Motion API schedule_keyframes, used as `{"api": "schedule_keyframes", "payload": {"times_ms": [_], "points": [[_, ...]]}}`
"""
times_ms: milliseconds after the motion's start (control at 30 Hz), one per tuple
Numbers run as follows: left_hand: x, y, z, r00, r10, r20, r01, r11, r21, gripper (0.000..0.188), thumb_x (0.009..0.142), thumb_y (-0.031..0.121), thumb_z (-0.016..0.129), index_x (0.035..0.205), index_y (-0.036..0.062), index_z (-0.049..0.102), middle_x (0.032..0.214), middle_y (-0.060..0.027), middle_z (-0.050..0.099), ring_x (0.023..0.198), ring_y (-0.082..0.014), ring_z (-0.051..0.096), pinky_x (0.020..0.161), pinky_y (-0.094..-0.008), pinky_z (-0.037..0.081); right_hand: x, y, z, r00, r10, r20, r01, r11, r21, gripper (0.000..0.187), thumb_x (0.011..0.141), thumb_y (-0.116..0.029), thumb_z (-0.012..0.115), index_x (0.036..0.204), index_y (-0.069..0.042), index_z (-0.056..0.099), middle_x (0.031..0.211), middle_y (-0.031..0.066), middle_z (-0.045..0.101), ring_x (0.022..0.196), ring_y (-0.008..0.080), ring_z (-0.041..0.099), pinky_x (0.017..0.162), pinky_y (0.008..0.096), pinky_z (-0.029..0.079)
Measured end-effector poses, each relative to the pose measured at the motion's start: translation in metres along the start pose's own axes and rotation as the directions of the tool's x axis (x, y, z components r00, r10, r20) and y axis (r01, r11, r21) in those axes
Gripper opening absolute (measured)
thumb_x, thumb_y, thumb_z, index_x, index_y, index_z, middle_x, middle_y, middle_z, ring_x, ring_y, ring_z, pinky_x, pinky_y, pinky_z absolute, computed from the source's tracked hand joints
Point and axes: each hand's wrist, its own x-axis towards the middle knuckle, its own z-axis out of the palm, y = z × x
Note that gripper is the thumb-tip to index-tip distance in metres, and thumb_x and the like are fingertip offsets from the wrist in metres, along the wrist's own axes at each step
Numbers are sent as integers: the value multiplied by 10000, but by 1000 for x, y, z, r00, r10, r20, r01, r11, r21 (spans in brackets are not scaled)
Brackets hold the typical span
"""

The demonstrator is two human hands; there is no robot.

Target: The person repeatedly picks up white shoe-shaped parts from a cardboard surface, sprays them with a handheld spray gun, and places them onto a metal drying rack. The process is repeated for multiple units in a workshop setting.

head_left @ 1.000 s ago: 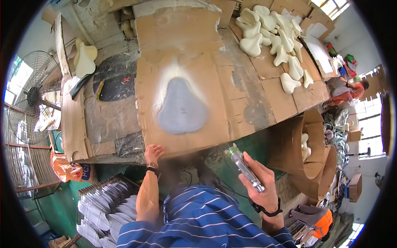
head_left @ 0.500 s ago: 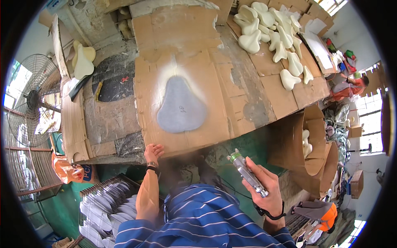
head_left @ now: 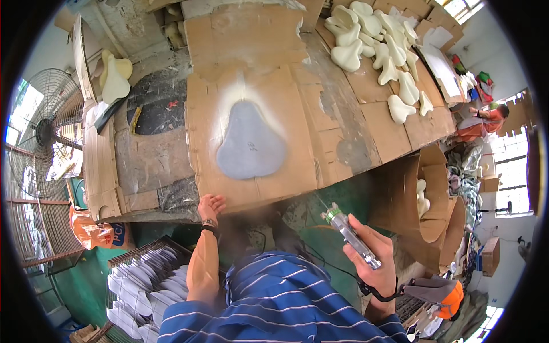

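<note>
A grey saddle-shaped cover piece [head_left: 250,146] lies flat on a cardboard sheet [head_left: 274,86], with a pale sprayed halo round its narrow end. At the near edge of the cardboard is my left hand [head_left: 211,207], empty, its fingers stretched out beside the edge. My right hand [head_left: 373,251] wraps round a metal spray gun [head_left: 350,233] with a green ring at its nozzle end. The gun is held off the table's front edge, pointing up and left, and a thin streak of spray shows at its tip.
Cream foam saddle pads [head_left: 394,57] pile up at the back right, and more stand at the left [head_left: 116,80]. Right of me is a large cardboard drum [head_left: 420,194]. A wire rack of grey pieces [head_left: 146,283] and a fan [head_left: 46,132] are at left. Another person [head_left: 483,123] works far right.
My right hand has shifted slightly right with the spray gun, and a spray streak now shows at its nozzle. My left hand stays by the cardboard's edge.
</note>
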Motion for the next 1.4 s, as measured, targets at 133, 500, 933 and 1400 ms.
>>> {"api": "schedule_keyframes", "payload": {"times_ms": [133, 500, 933, 1400], "points": [[-3, 0, 5, 1000, 6, 3, -7, 1000, 8, 379, 1020, 357, 458, 1157, 12, 535, 1029, -231, 704, 909, -376, 728, 730, -452, 607, -14, 6, -11, 986, -16, 167, 31, 996, -89, 684, 725, 108, 721, 1385, -19, 590, 947, 187, 682, 775, 342, 671, 710, 331, 532], [-6, 5, 8, 1000, -6, -8, 7, 1000, 25, 357, 979, 339, 503, 1135, 21, 542, 1041, -212, 711, 941, -374, 724, 760, -448, 594, -21, 9, -22, 988, -49, 143, 61, 995, -80, 680, 736, 115, 717, 1391, -12, 586, 908, 159, 679, 732, 294, 655, 672, 310, 513], [0, -1, 4, 1000, 6, -20, -6, 1000, 20, 364, 978, 343, 503, 1145, 23, 544, 1046, -222, 710, 936, -370, 723, 743, -436, 596, -44, 26, -27, 998, 63, -27, -65, 993, -94, 699, 675, 111, 650, 1365, 6, 605, 986, 190, 704, 822, 313, 703, 735, 318, 530], [-58, 14, 77, 957, 288, -8, -265, 890, 371, 225, 943, 160, 600, 1141, 52, 592, 907, -96, 674, 779, -204, 703, 596, -316, 551, -50, 30, -24, 995, 89, -53, -90, 996, -26, 594, 778, 75, 723, 1355, -8, 616, 909, 164, 694, 731, 276, 674, 674, 318, 520]]}}
